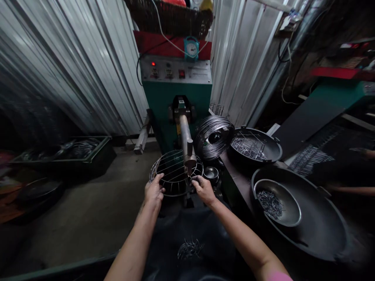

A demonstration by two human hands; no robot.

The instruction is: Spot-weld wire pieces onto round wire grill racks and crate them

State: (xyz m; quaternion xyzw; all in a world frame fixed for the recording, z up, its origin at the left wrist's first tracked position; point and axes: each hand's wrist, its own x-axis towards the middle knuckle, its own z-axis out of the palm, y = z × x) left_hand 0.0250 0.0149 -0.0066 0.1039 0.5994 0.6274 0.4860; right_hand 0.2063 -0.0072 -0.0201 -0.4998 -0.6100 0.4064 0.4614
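A round wire rack (171,181) with parallel bars and two rings lies under the arm of a green spot welding machine (177,95). My left hand (154,190) is closed on the near left side of its rim. Close to the welder's electrode tip (190,168), my right hand (203,189) pinches at the rack's right edge; what sits between those fingers is too small to make out. Short bent wire pieces (190,249) lie in a heap on the dark cloth over my lap.
Right of the welder stand a wire coil (215,136), a wide pan (274,150) of wire pieces, and a larger pan (319,218) holding a metal bowl (294,208) of bent wires. A bin (99,154) stands left. Another person's arm (354,190) shows at far right.
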